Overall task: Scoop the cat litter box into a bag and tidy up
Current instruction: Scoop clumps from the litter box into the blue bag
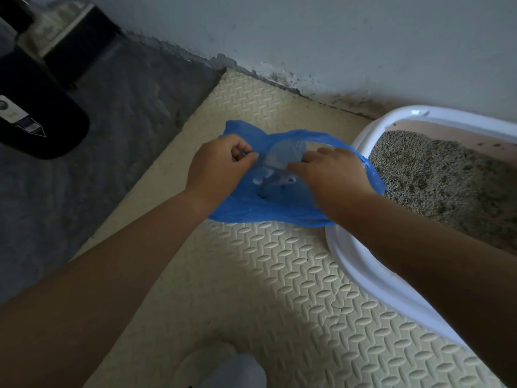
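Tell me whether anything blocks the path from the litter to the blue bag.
Nothing visible does. The left hand and right hand pinch the blue bag right beside the litter box; only its white rim separates the litter from the bag.

A home's utility corner: a cat litter box [363, 264] at right sits on an embossed foam mat [279, 275] against a stained wall [307, 37].

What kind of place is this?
Probably a cat's corner in a home: a white litter box with grey litter stands on a beige foam mat by a stained wall, and the left hand and right hand pinch a blue bag.
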Demonstrator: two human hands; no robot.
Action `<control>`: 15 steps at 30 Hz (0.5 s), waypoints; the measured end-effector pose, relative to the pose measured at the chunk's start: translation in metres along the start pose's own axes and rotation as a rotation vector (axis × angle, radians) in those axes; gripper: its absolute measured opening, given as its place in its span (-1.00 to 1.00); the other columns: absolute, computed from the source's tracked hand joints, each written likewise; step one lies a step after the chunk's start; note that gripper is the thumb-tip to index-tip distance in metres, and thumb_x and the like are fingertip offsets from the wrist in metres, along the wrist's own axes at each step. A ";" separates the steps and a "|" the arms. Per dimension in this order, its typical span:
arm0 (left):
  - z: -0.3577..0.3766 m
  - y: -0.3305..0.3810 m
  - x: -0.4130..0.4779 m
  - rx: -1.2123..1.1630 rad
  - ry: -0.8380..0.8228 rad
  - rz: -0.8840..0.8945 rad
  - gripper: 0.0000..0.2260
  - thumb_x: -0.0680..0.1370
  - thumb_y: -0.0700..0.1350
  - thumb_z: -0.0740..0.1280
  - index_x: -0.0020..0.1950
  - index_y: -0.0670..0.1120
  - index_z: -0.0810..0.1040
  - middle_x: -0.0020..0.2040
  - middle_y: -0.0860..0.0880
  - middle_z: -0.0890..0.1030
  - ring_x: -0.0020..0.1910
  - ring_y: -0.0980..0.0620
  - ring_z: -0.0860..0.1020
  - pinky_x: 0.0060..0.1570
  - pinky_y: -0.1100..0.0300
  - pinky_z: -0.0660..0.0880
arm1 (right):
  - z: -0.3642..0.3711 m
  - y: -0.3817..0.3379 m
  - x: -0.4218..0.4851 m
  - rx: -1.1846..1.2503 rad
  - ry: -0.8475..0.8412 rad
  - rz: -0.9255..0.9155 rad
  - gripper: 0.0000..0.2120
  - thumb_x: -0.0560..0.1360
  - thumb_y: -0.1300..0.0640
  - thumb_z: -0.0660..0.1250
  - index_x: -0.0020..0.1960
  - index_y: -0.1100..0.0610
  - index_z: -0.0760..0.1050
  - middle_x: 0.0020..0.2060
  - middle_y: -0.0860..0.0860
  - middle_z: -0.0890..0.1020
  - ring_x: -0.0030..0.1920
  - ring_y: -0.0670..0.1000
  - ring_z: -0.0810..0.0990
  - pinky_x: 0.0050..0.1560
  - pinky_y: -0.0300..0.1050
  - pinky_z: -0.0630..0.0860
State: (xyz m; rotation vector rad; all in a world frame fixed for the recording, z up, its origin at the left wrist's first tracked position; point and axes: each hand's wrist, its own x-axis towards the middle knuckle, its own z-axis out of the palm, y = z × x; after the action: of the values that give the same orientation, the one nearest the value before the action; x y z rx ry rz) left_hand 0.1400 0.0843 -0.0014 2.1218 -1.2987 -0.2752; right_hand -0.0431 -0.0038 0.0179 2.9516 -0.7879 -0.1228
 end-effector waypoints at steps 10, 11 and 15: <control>-0.001 0.006 0.002 0.000 -0.003 0.004 -0.91 0.47 -0.02 0.42 -0.16 0.00 0.56 -0.37 0.14 0.50 -0.38 0.24 0.45 -0.35 0.49 0.31 | 0.001 0.011 -0.003 0.039 0.040 -0.051 -0.48 0.44 0.32 0.18 0.35 -0.03 0.38 0.07 0.02 0.54 0.07 0.13 0.49 -0.05 -0.06 0.31; -0.001 0.006 0.002 0.003 -0.002 0.005 -0.91 0.47 -0.02 0.42 -0.16 0.00 0.56 -0.37 0.14 0.50 -0.38 0.24 0.45 -0.36 0.50 0.30 | 0.002 0.012 -0.003 0.035 0.036 -0.060 -0.48 0.44 0.32 0.19 0.33 -0.05 0.39 0.06 0.01 0.55 0.07 0.12 0.49 -0.07 -0.07 0.28; 0.000 0.006 0.001 0.010 -0.006 0.010 -0.91 0.47 -0.01 0.42 -0.16 0.02 0.54 -0.37 0.15 0.50 -0.37 0.25 0.45 -0.35 0.48 0.32 | 0.005 0.023 -0.009 0.142 0.015 0.015 -0.58 0.50 0.21 0.20 0.28 -0.16 0.43 0.03 -0.02 0.57 0.06 0.10 0.53 -0.17 -0.12 0.29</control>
State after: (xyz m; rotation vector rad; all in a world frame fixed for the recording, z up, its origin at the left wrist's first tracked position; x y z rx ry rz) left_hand 0.1361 0.0820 0.0024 2.1240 -1.3165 -0.2709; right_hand -0.0629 -0.0200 0.0154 3.0741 -0.8499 -0.0455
